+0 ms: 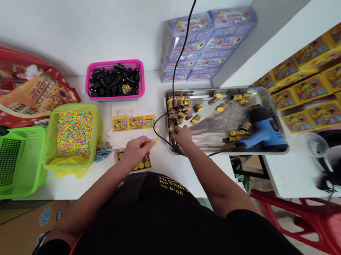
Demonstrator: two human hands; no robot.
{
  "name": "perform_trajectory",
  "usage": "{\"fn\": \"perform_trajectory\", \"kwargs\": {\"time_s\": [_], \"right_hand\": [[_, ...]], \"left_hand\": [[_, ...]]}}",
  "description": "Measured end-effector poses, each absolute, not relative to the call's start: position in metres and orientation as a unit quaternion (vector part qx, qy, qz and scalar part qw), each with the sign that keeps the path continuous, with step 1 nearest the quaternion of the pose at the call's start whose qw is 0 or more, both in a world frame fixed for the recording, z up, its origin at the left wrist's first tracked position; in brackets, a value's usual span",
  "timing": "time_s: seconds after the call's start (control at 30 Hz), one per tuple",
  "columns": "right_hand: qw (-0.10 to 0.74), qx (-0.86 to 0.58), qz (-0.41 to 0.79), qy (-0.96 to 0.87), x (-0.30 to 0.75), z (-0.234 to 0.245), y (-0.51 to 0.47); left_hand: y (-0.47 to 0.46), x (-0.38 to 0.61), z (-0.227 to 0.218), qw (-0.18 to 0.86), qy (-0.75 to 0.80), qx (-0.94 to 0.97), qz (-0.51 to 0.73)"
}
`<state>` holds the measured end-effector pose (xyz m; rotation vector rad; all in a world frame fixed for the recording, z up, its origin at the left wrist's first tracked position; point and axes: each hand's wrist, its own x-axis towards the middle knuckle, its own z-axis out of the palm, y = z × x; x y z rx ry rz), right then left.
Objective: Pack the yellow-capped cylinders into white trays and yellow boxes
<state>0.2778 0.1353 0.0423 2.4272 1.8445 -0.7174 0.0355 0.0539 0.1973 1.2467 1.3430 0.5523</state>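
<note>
My left hand (139,151) is closed in a pinch above the white table, with a small yellow piece (155,141) at its fingertips. My right hand (183,136) reaches into the left end of a metal tray (208,142). Its fingers close around a small gold-labelled cylinder (173,131) at the edge of a pile of similar gold-labelled cylinders (182,104). Just beyond my left hand lies a printed yellow card strip (133,122). Partly under my left forearm is a box of yellow-topped cylinders (144,164).
A blue heat gun (265,130) lies in the tray's right end; a black cable (183,46) crosses the view. Behind stand a pink basket (88,85) of black cylinders and purple boxes (199,47). Left are a yellow-green basket (98,118) of colourful beads and a green basket (36,162).
</note>
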Motion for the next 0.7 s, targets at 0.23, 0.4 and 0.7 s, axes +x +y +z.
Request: {"fn": "perform_trajectory", "kwargs": {"time_s": [0.23, 0.4, 0.7], "right_hand": [[-0.269, 0.679, -0.206, 0.652, 0.273, 0.079, 0.083], [-0.364, 0.525, -0.204, 0.742, 0.237, 0.125, 0.036], [-0.413, 0.503, -0.477, 0.590, 0.197, 0.120, 0.021]], "left_hand": [[0.037, 0.029, 0.182, 0.500, 0.529, 0.638, 0.250], [0.035, 0.029, 0.184, 0.501, 0.502, 0.648, 0.277], [0.018, -0.019, 0.160, 0.605, 0.553, 0.520, 0.243]]}}
